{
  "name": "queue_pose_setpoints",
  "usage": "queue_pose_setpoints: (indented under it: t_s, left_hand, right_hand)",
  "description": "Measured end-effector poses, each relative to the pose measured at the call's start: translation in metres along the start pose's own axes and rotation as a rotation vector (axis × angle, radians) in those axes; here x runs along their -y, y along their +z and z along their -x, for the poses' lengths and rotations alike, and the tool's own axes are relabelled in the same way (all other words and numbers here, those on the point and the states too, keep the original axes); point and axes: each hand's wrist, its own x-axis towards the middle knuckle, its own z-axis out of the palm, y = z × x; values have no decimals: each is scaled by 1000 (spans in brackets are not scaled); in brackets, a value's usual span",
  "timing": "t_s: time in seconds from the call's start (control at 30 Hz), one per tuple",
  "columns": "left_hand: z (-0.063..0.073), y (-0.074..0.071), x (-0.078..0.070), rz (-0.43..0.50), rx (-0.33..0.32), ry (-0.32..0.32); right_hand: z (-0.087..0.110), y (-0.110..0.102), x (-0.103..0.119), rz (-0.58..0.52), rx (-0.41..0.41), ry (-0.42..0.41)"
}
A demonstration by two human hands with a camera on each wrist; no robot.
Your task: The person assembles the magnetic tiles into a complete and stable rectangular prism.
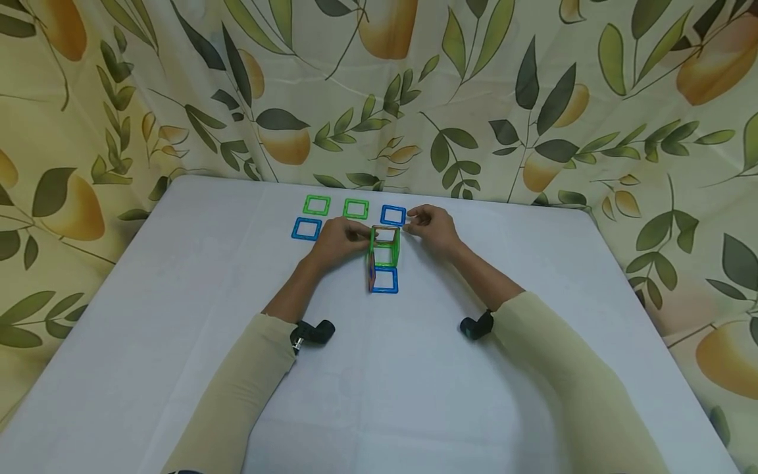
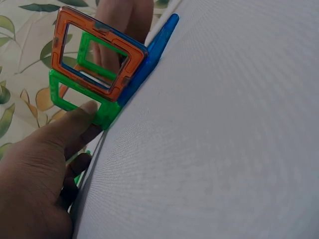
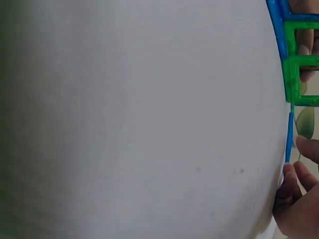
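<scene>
A small structure of joined magnetic tiles stands on the white table, with green tiles (image 1: 397, 253) forming a box shape. Its front blue tile (image 1: 386, 290) has an orange tile (image 2: 135, 63) upright along the left side. My left hand (image 1: 339, 245) grips the structure's left wall, the thumb against a green tile (image 2: 60, 95). Just behind the structure is another blue tile (image 1: 393, 207). At that tile's right edge, my right hand (image 1: 437, 229) pinches with thumb and fingertips; in the right wrist view the tile (image 3: 289, 137) shows edge-on.
Two green square tiles (image 1: 316, 196) (image 1: 356, 217) lie flat toward the table's back edge. A loose blue tile (image 1: 306, 237) lies left of my left hand. Behind the table (image 1: 177, 276) hangs a fruit-and-leaf patterned curtain (image 1: 355, 99).
</scene>
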Motion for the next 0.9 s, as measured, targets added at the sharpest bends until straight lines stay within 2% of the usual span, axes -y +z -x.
queue_pose_setpoints:
  t_s: [0.2, 0.4, 0.67, 0.8, 0.9]
  left_hand:
    - [0, 0, 0, -9, 0, 5]
    - [-1, 0, 1, -8, 3, 14]
    - [0, 1, 1, -17, 14, -1]
    - [0, 1, 0, -18, 14, 3]
    - [-1, 0, -1, -18, 12, 7]
  right_hand:
    - [-11, 0, -1, 33, 14, -10]
    - [-18, 2, -1, 98, 27, 44]
    - [-19, 5, 0, 236, 49, 45]
    - [-17, 5, 3, 237, 43, 40]
    - [-16, 5, 3, 197, 26, 40]
